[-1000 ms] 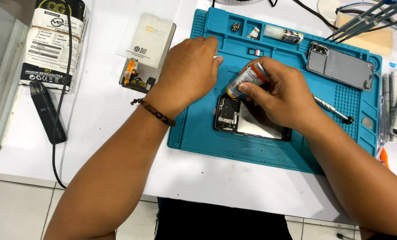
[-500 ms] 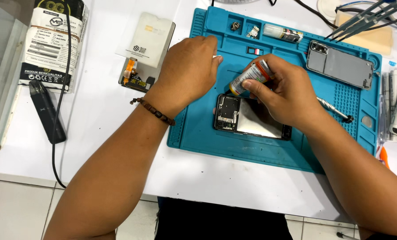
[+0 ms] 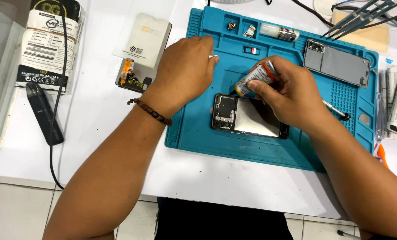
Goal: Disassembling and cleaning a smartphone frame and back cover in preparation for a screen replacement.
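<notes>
Tube (image 3: 256, 79) now tipped lower than a second ago — nozzle brought down to the far left edge of the phone (image 3: 247, 116) | right hand (image 3: 287, 95) pinched on tube | left hand (image 3: 185, 71) curled, knuckles up, on mat (image 3: 194, 129) — grip hidden

Left hand (image 3: 185, 71) lies knuckles-up, fingers curled — right hand (image 3: 289, 95) has fingers closed in a grip.

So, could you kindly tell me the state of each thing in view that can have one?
Phone: opened, back off, insides showing.
Back cover: detached, lying on the blue mat.
Glue tube: tilted, nozzle down, held in the right hand.
Left hand: palm down on the mat.
</notes>
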